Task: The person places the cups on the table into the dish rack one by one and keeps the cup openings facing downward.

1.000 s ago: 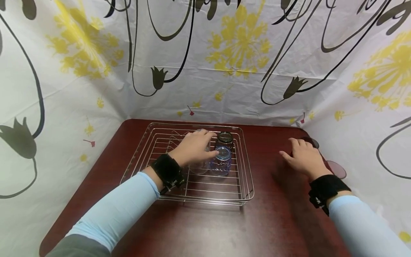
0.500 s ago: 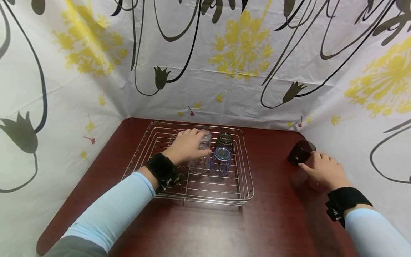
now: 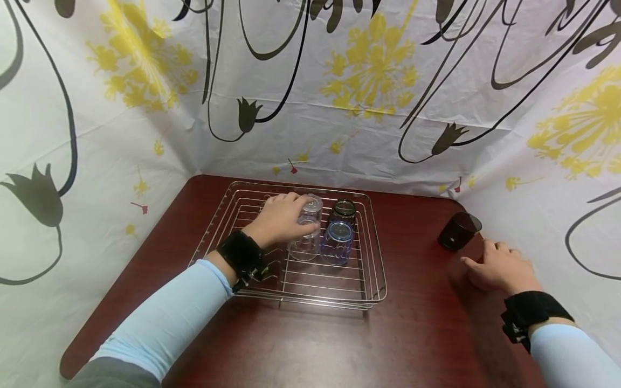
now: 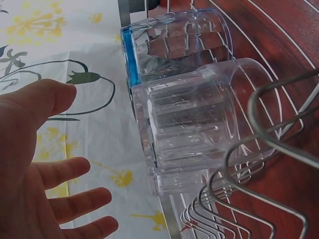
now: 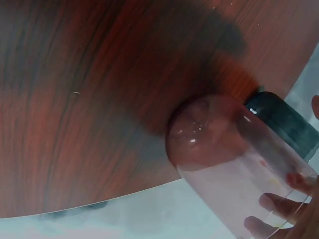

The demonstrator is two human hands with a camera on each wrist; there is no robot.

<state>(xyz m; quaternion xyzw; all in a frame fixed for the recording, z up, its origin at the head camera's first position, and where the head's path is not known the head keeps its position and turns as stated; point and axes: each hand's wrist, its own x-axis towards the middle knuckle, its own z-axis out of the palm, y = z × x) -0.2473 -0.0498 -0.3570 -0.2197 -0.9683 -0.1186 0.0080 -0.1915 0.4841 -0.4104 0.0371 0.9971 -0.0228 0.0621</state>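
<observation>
My left hand (image 3: 278, 218) is over a wire dish rack (image 3: 322, 293), beside two clear glasses, a rear one (image 3: 312, 207) and a front one (image 3: 304, 249). In the left wrist view its fingers (image 4: 82, 204) are spread, apart from the front glass. Bottom up to the right stand a blue-tinted glass (image 3: 337, 245) and a dark glass (image 3: 343, 210) behind it. My right hand (image 3: 504, 268) is at a transparent pink glass (image 5: 214, 144) at the table's right edge. Its fingers show through that glass near the rim, while the thumb (image 5: 315, 105) stands off.
Another dark glass (image 3: 458, 231) stands on the dark red table (image 3: 407, 269), just beyond my right hand. Wire prongs (image 4: 249, 194) rise in the rack's left part. A patterned white sheet (image 3: 359, 156) closes off the back and sides.
My right hand has moved right and nearer, from by the dark glass to the pink one. My left hand has drawn slightly left, showing more of the clear glasses.
</observation>
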